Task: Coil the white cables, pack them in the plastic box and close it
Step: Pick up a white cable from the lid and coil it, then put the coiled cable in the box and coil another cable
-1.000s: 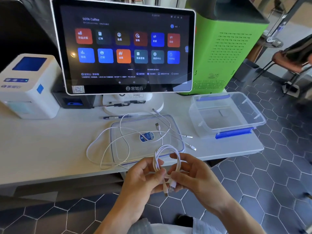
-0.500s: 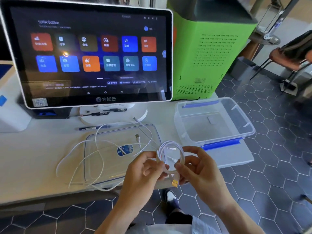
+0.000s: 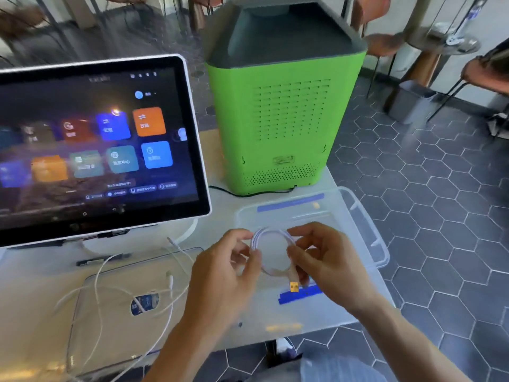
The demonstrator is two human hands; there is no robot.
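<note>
Coil held over the open box, ready to go in.

We pinch the coiled white cable (image 3: 271, 250) between both hands: left hand (image 3: 223, 274) gripping its left side, right hand (image 3: 327, 260) its right, with the yellow-tipped plug (image 3: 294, 286) hanging at the near edge. The coil stands roughly upright, facing us, directly above the plastic box (image 3: 366, 224), whose long axis runs left to right. Dropping it in, we judge, means tilting it flat and lowering. Loose white cables (image 3: 170, 282) lie on the lid (image 3: 91, 321) to the left, nearer our left hand.
</note>
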